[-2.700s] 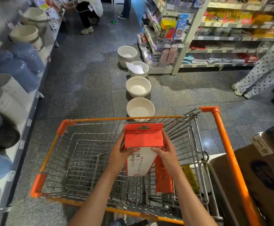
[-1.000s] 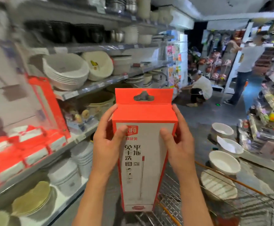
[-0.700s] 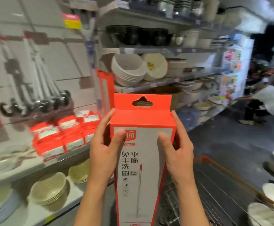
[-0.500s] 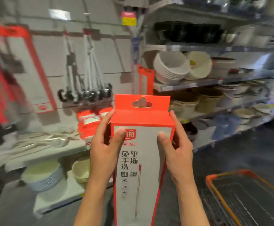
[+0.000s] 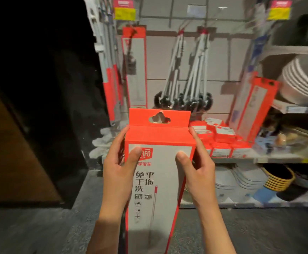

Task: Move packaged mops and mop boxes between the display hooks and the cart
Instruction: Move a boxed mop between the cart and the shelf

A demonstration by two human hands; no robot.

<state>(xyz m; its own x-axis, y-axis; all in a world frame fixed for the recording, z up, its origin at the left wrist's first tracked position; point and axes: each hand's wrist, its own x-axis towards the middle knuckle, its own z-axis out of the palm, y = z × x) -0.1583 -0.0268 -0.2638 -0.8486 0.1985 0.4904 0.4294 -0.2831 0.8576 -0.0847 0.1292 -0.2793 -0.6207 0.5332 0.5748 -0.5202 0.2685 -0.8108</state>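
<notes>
I hold a tall orange and white mop box (image 5: 158, 173) upright in front of me, its hang tab with a cut-out hole at the top. My left hand (image 5: 119, 165) grips its left edge with the thumb on the front face. My right hand (image 5: 197, 167) grips the right edge the same way. Behind it, on the white display wall, another mop box (image 5: 134, 68) hangs at the upper left. A further mop box (image 5: 250, 109) leans on the shelf at the right. Packaged mops (image 5: 186, 70) with black heads hang from hooks in the middle. The cart is out of view.
Small orange and white boxes (image 5: 221, 138) are stacked on the shelf behind my right hand. Stacked bowls (image 5: 301, 81) fill the shelves at right, and plates and baskets (image 5: 276, 180) lie on the low shelf. A dark panel (image 5: 30, 107) stands at left.
I lifted the mop box out of the cart and turned left with it. The view swung from the cart and bowl shelves to the mop display wall. Both hands kept their grip.
</notes>
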